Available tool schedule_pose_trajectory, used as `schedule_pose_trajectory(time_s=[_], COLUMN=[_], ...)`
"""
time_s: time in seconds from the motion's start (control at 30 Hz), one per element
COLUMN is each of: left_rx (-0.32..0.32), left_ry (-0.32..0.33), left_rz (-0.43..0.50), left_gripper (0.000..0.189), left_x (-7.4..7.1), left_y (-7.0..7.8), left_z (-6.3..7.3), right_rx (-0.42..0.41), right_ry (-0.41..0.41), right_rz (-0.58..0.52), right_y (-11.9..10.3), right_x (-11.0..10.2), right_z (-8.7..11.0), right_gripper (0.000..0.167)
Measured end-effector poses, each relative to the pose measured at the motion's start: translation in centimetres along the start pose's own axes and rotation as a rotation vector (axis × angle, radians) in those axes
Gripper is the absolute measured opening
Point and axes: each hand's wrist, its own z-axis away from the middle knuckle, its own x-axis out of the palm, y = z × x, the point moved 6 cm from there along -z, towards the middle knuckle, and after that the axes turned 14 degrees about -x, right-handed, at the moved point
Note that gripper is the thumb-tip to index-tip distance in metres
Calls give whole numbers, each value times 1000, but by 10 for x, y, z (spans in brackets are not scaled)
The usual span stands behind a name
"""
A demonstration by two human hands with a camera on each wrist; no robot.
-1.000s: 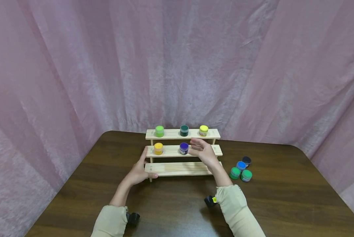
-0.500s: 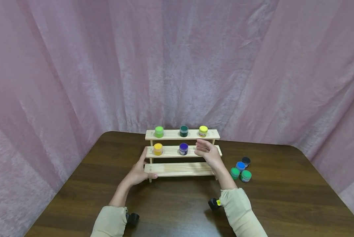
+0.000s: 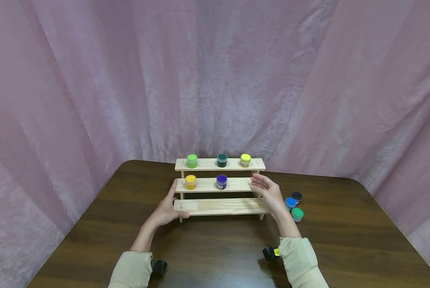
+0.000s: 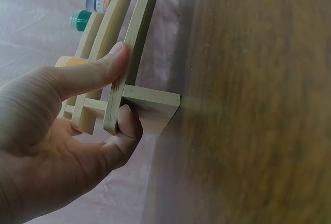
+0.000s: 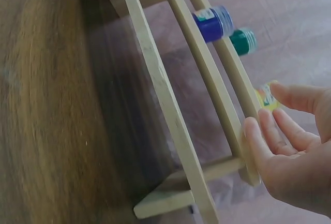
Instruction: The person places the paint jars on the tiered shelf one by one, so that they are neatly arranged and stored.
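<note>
A three-tier wooden display rack (image 3: 218,206) stands on the table. My left hand (image 3: 164,212) grips its left end; in the left wrist view the thumb (image 4: 98,76) presses the lowest board's front, with a finger curled beneath. My right hand (image 3: 270,196) is at the rack's right end, fingers relaxed and holding nothing, fingertips right by the middle board (image 5: 207,69). On that tier stand an orange-yellow paint jar (image 3: 190,182) and a purple-blue paint jar (image 3: 221,181). Along the top are a light green jar (image 3: 192,161), a dark green jar (image 3: 221,160) and a yellow jar (image 3: 245,160).
Right of the rack, beside my right forearm, are a black-lidded jar (image 3: 297,197), a blue-lidded jar (image 3: 290,204) and a green-lidded jar (image 3: 297,215). Another green one is mostly hidden by the arm. A pink curtain (image 3: 215,80) hangs behind the table (image 3: 215,248).
My right hand has moved right, away from the purple-blue jar to the rack's right end, and its forearm now covers part of the loose jars. The left hand keeps its grip.
</note>
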Motion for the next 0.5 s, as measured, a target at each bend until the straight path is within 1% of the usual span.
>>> schedule_pose_trajectory(time_s=[0.27, 0.5], left_rx=[5, 16], left_ry=[11, 8], left_rz=[7, 26], left_gripper=[126, 126], left_x=[0, 0], left_y=[-2, -1], left_z=[0, 0], right_rx=[-11, -3], right_ry=[31, 40], right_rz=[-54, -64], right_y=[-2, 0], right_x=[-13, -36], right_z=[5, 5], right_gripper=[52, 55])
